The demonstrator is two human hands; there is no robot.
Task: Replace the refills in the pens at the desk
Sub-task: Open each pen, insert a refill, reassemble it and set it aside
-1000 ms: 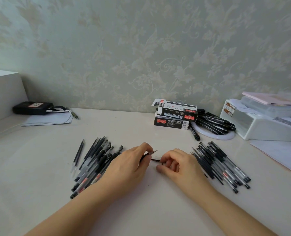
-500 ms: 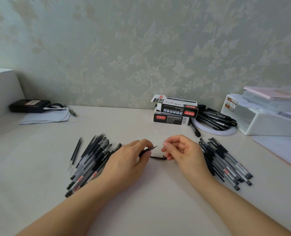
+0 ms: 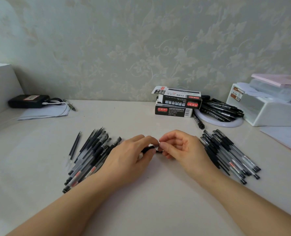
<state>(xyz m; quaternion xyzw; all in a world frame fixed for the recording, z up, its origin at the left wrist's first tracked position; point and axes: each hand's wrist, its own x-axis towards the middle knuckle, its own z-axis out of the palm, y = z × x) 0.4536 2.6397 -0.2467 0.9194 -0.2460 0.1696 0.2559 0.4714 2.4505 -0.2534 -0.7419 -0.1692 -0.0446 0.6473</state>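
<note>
Over the pale desk (image 3: 150, 210), between two heaps of black pens, our left hand (image 3: 129, 155) grips a black-gripped pen (image 3: 148, 148); our right hand (image 3: 178, 147) pinches its tip with thumb and forefinger.

Soft, even daylight filled the view, dim and slightly green-tinted. Faint shadows lay just beneath the fingers (image 3: 163, 145) on the glossy cream desk (image 3: 141, 201), which showed mild sheen left of them. Motion blur smeared the black-and-clear pen pile (image 3: 90, 155) left of the fingers. Wide-angle distortion bent the edges.
</note>
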